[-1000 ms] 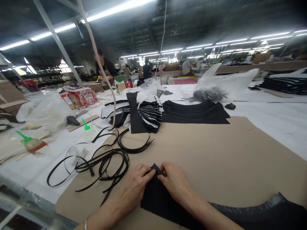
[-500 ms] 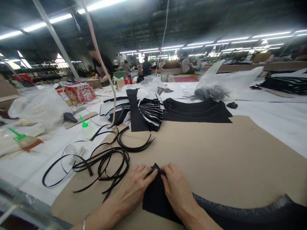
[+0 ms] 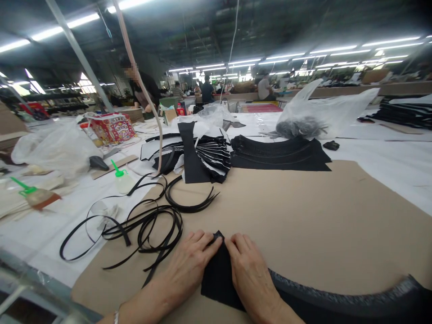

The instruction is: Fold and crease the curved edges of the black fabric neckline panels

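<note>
At lower centre, left hand (image 3: pixel 191 258) and right hand (image 3: pixel 249 265) slant inward, knuckles up, left fingers pinching the black piece (image 3: pixel 218 283), right ones bent against it, hold unclear; it runs lower right

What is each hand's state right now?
Left hand: on the black piece, near its tip; grip cannot be told.
Right hand: curled at the same piece's edge; grip cannot be told.

The flat piece (image 3: pixel 218 279) is showing plain black, its curved edge (image 3: pixel 324 292) gleaming in mottled grey. The board (image 3: pixel 297 216) is keeping to even tan, the table (image 3: pixel 381 153) to white. Coiled strips (image 3: pixel 192 209) are looking solid black, fanned sheets (image 3: pixel 214 155) are alternating black and white, bottle caps (image 3: pixel 120 172) are standing out bright green, and the box (image 3: pixel 116 128) is displaying a busy red-and-white pattern.
</note>
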{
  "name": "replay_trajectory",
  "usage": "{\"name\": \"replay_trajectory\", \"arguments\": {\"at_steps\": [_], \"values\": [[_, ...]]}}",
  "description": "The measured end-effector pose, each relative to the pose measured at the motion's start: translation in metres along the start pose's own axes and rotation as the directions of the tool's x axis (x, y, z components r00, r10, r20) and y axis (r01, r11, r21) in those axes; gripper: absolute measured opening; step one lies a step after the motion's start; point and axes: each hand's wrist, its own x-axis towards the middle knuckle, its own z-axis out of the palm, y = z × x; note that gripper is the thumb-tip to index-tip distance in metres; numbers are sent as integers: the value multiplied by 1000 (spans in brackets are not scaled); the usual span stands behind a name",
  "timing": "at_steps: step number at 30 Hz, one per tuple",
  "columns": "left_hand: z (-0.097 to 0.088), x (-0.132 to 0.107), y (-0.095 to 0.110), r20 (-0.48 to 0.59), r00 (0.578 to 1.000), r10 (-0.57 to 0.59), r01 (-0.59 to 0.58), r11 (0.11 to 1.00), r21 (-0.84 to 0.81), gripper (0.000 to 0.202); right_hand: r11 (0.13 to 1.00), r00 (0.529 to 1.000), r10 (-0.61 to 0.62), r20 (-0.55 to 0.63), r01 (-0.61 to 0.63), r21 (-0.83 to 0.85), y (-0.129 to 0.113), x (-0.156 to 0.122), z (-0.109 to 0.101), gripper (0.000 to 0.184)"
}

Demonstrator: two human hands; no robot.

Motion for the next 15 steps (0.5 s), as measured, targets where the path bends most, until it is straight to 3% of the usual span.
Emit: {"name": "replay_trajectory", "arguments": {"at_steps": [8,15], "values": [[-7,0,-4,-6,999,-54,52,980,-192,42,982,989,-108,-101,90,-167,-2,0,2,45],[-4,-4,-14,-60,997,-45,34,984,-172,39,972,987,-127,-103,103,-213,-2,1,-1,46]]}}
